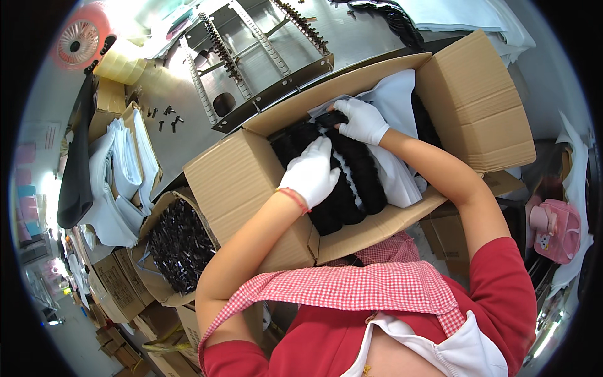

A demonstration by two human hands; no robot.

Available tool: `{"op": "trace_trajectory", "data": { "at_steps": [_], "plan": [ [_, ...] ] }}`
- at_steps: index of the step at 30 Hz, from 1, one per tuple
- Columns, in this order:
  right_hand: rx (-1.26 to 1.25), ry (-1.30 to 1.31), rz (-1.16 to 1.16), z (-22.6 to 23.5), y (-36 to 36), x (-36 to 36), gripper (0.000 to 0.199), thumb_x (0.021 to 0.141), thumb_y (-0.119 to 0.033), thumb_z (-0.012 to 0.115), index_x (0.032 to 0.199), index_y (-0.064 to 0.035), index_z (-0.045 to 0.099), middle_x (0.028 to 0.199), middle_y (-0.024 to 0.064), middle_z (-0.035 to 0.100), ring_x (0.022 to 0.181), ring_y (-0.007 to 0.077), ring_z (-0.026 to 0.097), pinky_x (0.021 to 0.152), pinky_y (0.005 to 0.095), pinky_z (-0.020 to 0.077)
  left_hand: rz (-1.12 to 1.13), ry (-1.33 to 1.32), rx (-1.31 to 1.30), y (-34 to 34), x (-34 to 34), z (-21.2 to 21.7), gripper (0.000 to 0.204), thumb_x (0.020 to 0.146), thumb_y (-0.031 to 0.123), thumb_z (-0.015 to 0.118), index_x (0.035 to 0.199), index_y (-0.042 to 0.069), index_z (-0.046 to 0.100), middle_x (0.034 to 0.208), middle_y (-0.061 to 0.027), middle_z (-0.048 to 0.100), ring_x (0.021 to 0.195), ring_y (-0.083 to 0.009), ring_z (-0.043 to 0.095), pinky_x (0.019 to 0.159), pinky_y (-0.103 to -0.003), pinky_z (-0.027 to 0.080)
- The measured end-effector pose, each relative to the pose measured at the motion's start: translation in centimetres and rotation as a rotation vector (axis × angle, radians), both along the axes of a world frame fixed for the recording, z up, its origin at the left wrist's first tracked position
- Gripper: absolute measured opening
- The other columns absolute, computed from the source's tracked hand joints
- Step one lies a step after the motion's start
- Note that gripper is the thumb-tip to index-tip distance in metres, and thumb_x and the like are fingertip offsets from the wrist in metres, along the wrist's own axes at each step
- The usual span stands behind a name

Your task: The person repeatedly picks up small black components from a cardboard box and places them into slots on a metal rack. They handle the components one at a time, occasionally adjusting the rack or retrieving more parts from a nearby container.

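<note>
metal tabletop [162, 139] behind, both hands [311, 168] [362, 122] touch black bundles [364, 176] between open carton flaps [233, 188].

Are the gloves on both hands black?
No, the left hand and right hand both wear white fabric gloves.

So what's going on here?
A person in white gloves has both hands inside an open cardboard box packed with black bundles. The left hand lies flat on the bundles; the right hand is at their far end, its grip unclear. White sheets lie beside the bundles, and a metal rack stands beyond the box.
</note>
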State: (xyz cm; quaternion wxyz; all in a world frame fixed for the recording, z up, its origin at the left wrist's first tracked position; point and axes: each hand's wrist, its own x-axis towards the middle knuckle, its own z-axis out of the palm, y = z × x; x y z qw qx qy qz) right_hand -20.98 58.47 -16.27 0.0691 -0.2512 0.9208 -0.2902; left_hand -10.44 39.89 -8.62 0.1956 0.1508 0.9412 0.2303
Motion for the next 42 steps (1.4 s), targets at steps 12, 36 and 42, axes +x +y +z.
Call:
{"op": "trace_trajectory", "data": {
  "at_steps": [12, 36, 42],
  "plan": [
    [0.125, -0.079, 0.185, 4.2, 2.1, -1.2, 0.046, 0.081, -0.008, 0.055, 0.127, -0.007, 0.061, 0.114, 0.0203, 0.066, 0.108, 0.0384, 0.061, 0.093, 0.0461, 0.0493, 0.117, 0.464, -0.249, 4.8, -4.5, -7.5, 0.073, 0.085, 0.036, 0.07, 0.139, -0.004, 0.041, 0.133, -0.0224, 0.053, 0.124, -0.0353, 0.051, 0.106, -0.046, 0.038],
    [0.295, 0.161, 0.015, -1.6, 1.0, -1.6, 0.014, 0.077, -0.014, 0.067, 0.087, -0.004, 0.068, 0.092, 0.0162, 0.066, 0.091, 0.0346, 0.067, 0.075, 0.0449, 0.0564, 0.156, 0.348, -0.283, 5.3, -7.9, -7.2, 0.035, 0.083, 0.035, 0.072, 0.104, 0.007, 0.066, 0.106, -0.0167, 0.064, 0.096, -0.0355, 0.064, 0.082, -0.047, 0.053],
    [0.244, 0.138, -0.05, -0.2, 1.4, -0.7, 0.014, 0.077, -0.012, 0.065, 0.088, -0.0042, 0.064, 0.097, 0.0168, 0.063, 0.089, 0.035, 0.067, 0.072, 0.0461, 0.0565, 0.192, 0.344, -0.3, 5.2, -7.1, -7.1, 0.03, 0.085, 0.03, 0.068, 0.104, 0.006, 0.063, 0.105, -0.0168, 0.062, 0.094, -0.0353, 0.064, 0.079, -0.049, 0.053]
  ]
}}
